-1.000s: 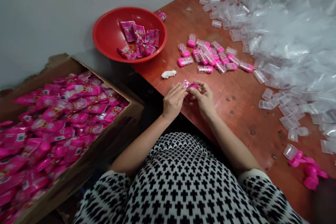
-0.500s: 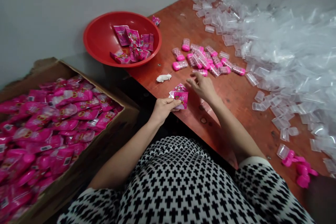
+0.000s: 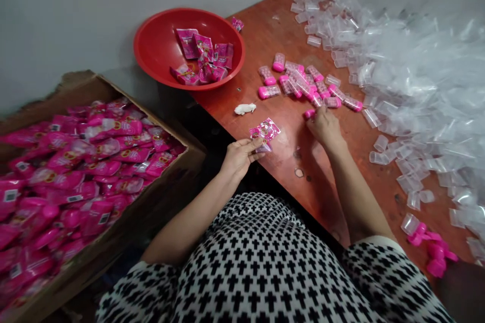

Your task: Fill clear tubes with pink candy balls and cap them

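Hands that were joined a second ago are now parting: the right hand [image 3: 325, 126] is curling around a pink-capped vial [image 3: 309, 113] beside the filled vials [image 3: 303, 83], while the left hand [image 3: 239, 155] is pinching a pink sachet [image 3: 265, 130] above the table [image 3: 284, 161] edge.

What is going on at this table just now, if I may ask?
A person seated at the red-brown table holds a pink sachet in the left hand. The right hand reaches to the cluster of filled pink-capped vials, fingertips at one of them; whether it grips it is unclear. A red bowl of sachets, a cardboard box of pink packets and a heap of empty clear vials lie around.
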The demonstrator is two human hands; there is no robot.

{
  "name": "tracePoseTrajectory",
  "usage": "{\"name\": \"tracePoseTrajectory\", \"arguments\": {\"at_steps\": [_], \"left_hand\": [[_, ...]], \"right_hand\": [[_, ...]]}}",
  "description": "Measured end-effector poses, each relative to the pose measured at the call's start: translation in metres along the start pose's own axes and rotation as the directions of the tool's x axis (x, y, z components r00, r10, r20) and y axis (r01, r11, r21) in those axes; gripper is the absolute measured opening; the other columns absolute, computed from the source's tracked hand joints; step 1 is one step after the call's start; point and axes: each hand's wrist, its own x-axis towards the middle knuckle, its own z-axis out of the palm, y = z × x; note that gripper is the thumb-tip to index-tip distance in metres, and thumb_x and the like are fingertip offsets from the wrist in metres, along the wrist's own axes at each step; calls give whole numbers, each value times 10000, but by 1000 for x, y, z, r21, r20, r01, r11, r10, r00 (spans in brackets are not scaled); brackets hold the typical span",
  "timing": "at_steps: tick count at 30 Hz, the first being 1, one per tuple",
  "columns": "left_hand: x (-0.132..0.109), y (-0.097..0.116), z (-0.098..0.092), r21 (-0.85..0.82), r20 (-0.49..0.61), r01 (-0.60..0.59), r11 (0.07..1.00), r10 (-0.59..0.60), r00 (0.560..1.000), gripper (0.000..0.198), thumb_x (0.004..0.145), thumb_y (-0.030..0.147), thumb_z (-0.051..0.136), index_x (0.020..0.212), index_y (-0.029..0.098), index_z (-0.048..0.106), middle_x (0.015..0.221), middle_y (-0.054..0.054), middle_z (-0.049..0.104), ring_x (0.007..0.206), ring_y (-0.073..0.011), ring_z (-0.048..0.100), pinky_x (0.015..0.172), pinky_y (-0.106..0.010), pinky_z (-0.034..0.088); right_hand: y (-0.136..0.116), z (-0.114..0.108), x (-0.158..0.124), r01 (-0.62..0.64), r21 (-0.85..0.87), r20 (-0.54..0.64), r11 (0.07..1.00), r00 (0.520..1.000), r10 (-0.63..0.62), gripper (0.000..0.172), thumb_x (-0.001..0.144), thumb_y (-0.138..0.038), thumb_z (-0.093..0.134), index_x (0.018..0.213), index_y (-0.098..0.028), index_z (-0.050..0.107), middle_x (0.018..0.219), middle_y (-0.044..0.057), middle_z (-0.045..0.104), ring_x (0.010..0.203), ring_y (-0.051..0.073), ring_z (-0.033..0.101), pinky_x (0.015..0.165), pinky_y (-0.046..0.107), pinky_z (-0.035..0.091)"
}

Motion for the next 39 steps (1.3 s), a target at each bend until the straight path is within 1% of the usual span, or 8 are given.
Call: {"name": "tracePoseTrajectory", "arguments": {"at_steps": [3,5,8,11,15,24,31,39], "left_hand": [[1,-2,1,-119,-11,9,993,-10,1000,202,622,189,809,660,91,638,649,-37,666,572,-105,629,563,-215,543],[2,-4,3,-197,-26,3,980,-8,1000,203,638,198,805,703,103,638,675,-30,675,594,-106,640,587,-219,552],[1,-7,8,-289,-50,12,957,-28,998,171,696,204,767,751,108,637,696,-34,683,628,-123,662,628,-240,563],[0,-9,14,-349,-51,16,937,-36,998,133,742,200,728,777,107,641,709,-46,690,656,-147,680,658,-260,565],[-4,-13,20,-374,0,21,927,-23,1000,141,735,207,736,786,111,645,734,-51,698,646,-136,674,671,-254,555],[-16,-12,33,-322,35,59,945,-50,998,190,707,241,760,733,117,618,657,-35,672,596,-129,646,676,-267,538],[-9,-12,29,-323,34,33,946,-23,999,146,741,231,729,794,120,650,730,-54,699,665,-145,673,737,-291,545],[-13,-15,36,-293,55,41,955,-26,998,151,751,241,720,760,124,625,668,-36,673,591,-125,644,679,-268,540]], "right_hand": [[17,-4,-19,-38,57,-32,998,999,40,283,880,-273,431,951,-49,589,942,242,646,891,303,619,761,393,438],[16,-4,-41,-15,343,-47,939,998,33,287,880,-348,452,871,-104,602,807,158,671,766,245,639,691,347,467],[-6,-1,-85,-69,868,101,492,994,-39,324,877,-464,451,838,-168,578,617,24,630,492,137,568,469,240,445],[-38,6,-125,-214,975,220,66,967,-124,305,852,-481,523,832,-181,579,654,-3,633,467,91,550,395,182,428],[-65,17,-147,-216,960,198,-176,973,-115,246,813,-423,622,927,-207,591,817,-13,641,626,86,624,571,218,565],[-67,28,-147,-101,993,101,-61,995,-6,261,835,-408,599,1019,-223,586,865,-8,615,706,94,616,676,256,599],[-68,27,-144,-103,985,107,-137,994,20,274,816,-422,616,1001,-228,561,816,-21,614,629,95,630,578,246,593],[-67,35,-144,-64,998,65,-21,996,55,270,840,-420,583,1028,-227,577,897,3,629,722,102,630,607,229,590]]}}
